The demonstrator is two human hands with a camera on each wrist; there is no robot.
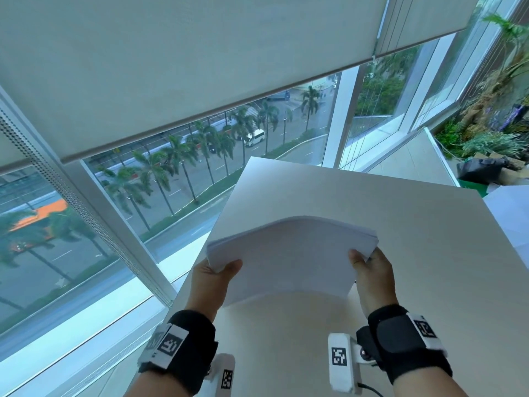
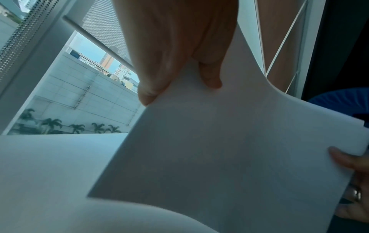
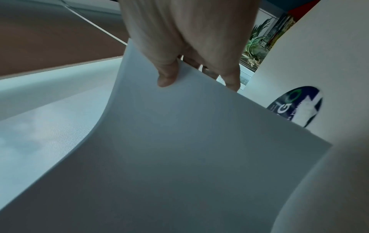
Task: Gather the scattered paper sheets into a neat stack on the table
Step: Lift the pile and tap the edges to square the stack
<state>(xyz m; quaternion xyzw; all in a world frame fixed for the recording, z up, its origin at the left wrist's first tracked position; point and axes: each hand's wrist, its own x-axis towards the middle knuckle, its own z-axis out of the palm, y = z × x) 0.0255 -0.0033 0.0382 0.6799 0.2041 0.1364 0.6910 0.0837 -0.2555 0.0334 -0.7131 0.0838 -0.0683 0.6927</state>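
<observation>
Each grip is closed on one side of the sheets [image 1: 289,259]: the left hand [image 1: 213,277] pinches the left edge, thumb on top, and the right hand [image 1: 372,275] pinches the right edge. Between the grips the bundle bows upward, lifted clear of the desk [image 1: 415,242] below. More paper [image 1: 512,213] lies well off to the right of the right grip. The step looks like squaring the gathered bundle; next it likely needs tapping its edges on the desk, then laying it flat.
</observation>
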